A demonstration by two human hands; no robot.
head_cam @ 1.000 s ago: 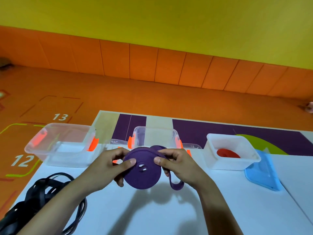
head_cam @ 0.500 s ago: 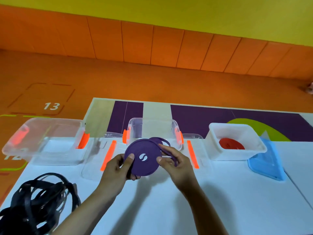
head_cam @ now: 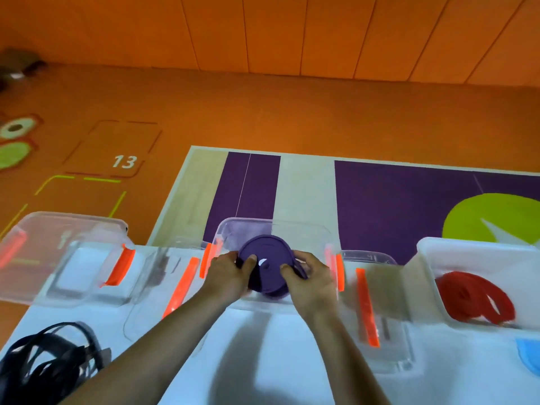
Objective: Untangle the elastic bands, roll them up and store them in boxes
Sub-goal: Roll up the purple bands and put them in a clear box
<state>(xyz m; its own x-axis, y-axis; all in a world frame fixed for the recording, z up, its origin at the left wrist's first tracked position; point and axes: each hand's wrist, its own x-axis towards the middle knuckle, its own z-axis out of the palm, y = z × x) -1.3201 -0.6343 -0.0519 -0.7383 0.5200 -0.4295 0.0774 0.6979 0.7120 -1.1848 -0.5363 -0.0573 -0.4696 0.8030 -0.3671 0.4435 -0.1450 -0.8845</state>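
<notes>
Both hands meet at the centre of the frame on the purple roll (head_cam: 264, 263), a flat, tightly wound disc of elastic band. The left hand (head_cam: 229, 277) grasps its left edge with the thumb laid on the face of the disc, and the right hand (head_cam: 311, 283) has its fingers (head_cam: 287, 270) curled round the right edge, where a loose end of the band loops out. The roll is held in the open mouth of the middle clear box (head_cam: 233, 233); whether it touches the bottom cannot be told through the blur. At the left of the frame stands the left clear box (head_cam: 58, 229) with orange clips, and at the right the white box (head_cam: 467, 245) holds a red band (head_cam: 473, 296). Two clear lids with orange clips lie flat on the white surface (head_cam: 263, 363), one (head_cam: 157, 287) left of the middle box, the other (head_cam: 388, 331) right of it. A black tangle of bands (head_cam: 43, 363) lies at the lower left, and a blue lid (head_cam: 530, 358) shows at the right edge.
</notes>
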